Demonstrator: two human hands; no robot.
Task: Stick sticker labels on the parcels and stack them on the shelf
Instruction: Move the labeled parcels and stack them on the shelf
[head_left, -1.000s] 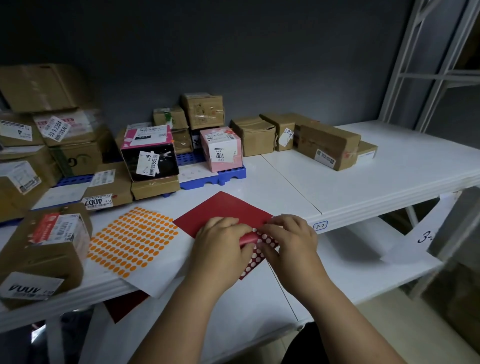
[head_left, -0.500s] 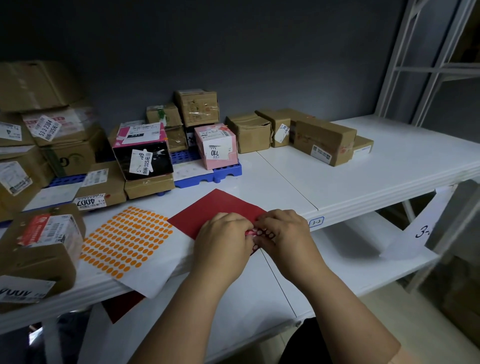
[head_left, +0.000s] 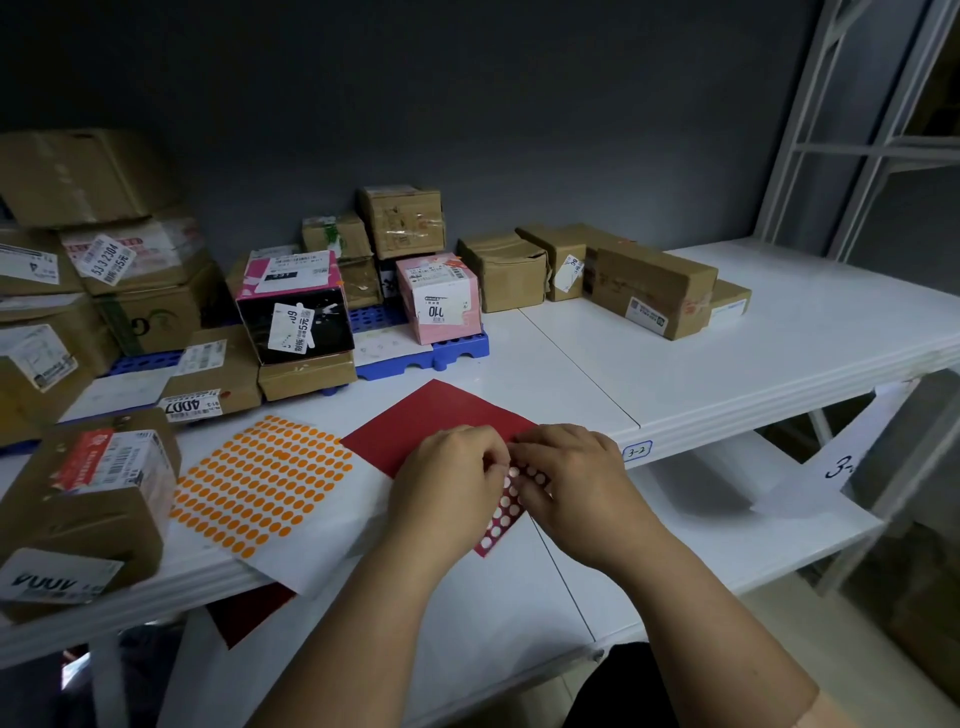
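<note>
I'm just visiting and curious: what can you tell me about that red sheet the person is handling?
The red sticker sheet is thin paper lying flat on the white shelf, one corner overhanging its front edge. That near part shows rows of white round holes. The left hand and right hand both pinch it there. The orange dot sheet lies beside it.

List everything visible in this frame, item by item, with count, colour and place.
shelf: one, white, spans the frame; a lower board beneath
parcels: more than a dozen, mostly brown cardboard, along the back and left
pink parcel: one, on the blue pallet
blue pallet: at least one, under the middle parcels
orange sticker sheet: one, front left of shelf
red sticker sheet: one, at shelf front edge, under both hands
shelf tag: one, white, reads 3-2, on front edge
left hand: pinches the red sheet
right hand: pinches the red sheet
</note>
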